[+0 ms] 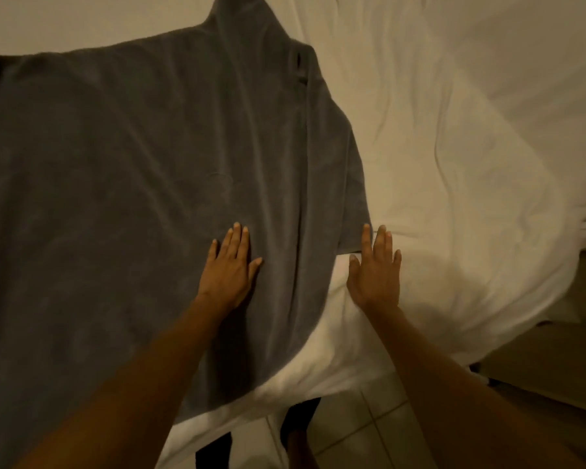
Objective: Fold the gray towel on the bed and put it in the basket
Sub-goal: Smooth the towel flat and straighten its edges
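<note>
Towel (132, 170), gray, spread mostly flat over left half of bed (454, 147). Soft ridges running along its length, far end narrowing toward top of view. Right edge folded in a narrow strip, small dark loop or tag near far part of that edge. Near end draped over bed's front edge.

Left hand (229, 265) palm-down on towel, fingers straight and together, pressing flat, gripping nothing. Sits near towel's right side, close to near end.

Right hand (374, 265) also flat, fingers extended and slightly spread, holding nothing. Lies just beside towel's right near corner, mostly on white sheet; index finger at or touching corner edge, contact hard to confirm. Slight motion blur on this hand.

Both forearms bare, reaching in from bottom of view.

Bed covered in wrinkled white sheet, bunched at right side. Tiled floor (369, 434) below front edge of bed; dark-clad legs visible there, foot on tiles. Pale furniture panel at lower right, detail unclear. Basket not visible in head view.
</note>
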